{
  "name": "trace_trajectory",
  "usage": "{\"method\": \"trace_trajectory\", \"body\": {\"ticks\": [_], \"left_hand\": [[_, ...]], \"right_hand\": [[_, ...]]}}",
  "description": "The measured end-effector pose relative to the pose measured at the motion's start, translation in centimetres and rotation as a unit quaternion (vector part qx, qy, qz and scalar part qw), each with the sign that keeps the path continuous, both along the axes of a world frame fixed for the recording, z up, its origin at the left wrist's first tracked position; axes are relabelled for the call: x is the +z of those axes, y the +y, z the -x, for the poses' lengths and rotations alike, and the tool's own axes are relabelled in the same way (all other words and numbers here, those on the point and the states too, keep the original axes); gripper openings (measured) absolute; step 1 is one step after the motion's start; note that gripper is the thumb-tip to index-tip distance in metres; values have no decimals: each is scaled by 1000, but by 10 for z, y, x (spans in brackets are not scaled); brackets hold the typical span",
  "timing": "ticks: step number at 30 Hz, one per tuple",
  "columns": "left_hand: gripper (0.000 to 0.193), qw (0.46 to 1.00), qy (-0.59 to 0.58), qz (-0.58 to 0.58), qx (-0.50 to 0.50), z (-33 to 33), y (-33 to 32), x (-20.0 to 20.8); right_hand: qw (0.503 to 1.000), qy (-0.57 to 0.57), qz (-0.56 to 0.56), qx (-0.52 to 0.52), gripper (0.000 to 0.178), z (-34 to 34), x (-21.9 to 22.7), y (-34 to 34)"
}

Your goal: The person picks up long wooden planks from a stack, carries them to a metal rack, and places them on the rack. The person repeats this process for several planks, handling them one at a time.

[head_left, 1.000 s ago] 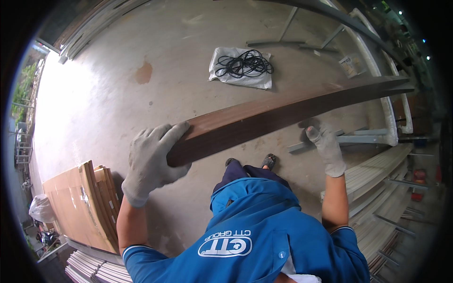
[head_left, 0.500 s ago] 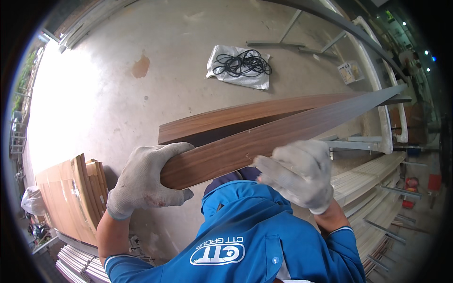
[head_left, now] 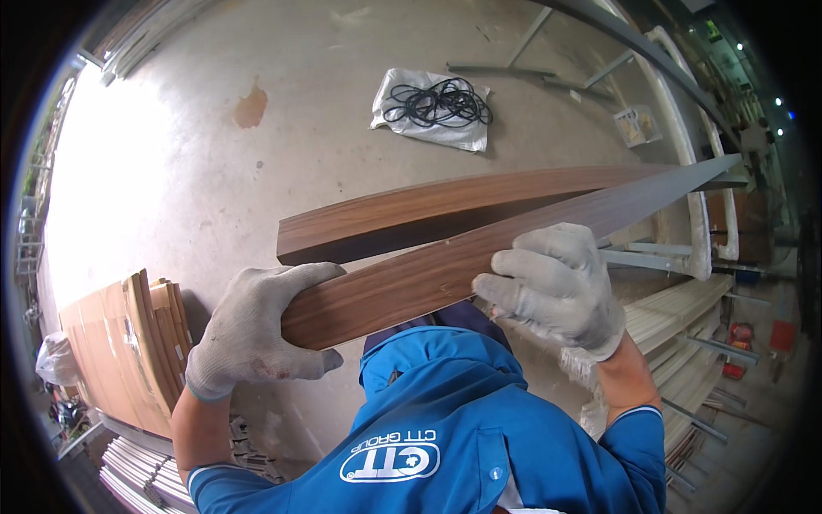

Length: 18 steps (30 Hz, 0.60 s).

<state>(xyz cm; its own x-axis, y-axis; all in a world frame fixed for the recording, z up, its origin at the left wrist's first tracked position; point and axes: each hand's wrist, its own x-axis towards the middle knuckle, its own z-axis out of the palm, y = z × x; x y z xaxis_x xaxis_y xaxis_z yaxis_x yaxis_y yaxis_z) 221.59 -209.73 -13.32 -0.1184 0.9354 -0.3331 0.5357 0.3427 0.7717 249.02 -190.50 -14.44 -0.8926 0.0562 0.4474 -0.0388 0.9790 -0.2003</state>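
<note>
Grey-gloved right hand (head_left: 561, 293) has reached the near, long brown wood-grain board (head_left: 398, 293), fingers curled, grip unclear; grey-gloved left hand (head_left: 250, 332) grasps its left end, likely steadying it.

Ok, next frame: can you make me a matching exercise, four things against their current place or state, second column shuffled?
Things:
1. Left hand
2. Black cable
3. Right hand
4. Cardboard packages

Place or state:
A. In loose coils on a white sack
B. At the picture's left side, beyond the forearm
C. Gripping the left end of the near brown board
D. Fingers curled, at that board's lower edge

Pairs: 1-C, 2-A, 3-D, 4-B.
</note>
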Motion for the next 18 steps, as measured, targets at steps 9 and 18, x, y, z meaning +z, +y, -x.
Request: {"method": "trace_trajectory", "body": {"ticks": [9, 18], "left_hand": [[79, 999, -10, 39, 18, 2, 5, 3], [80, 997, -34, 56, 34, 11, 12, -11]], "right_hand": [[995, 46, 32, 85, 29, 31, -15, -2], [996, -74, 31, 38, 31, 1, 7, 59]]}}
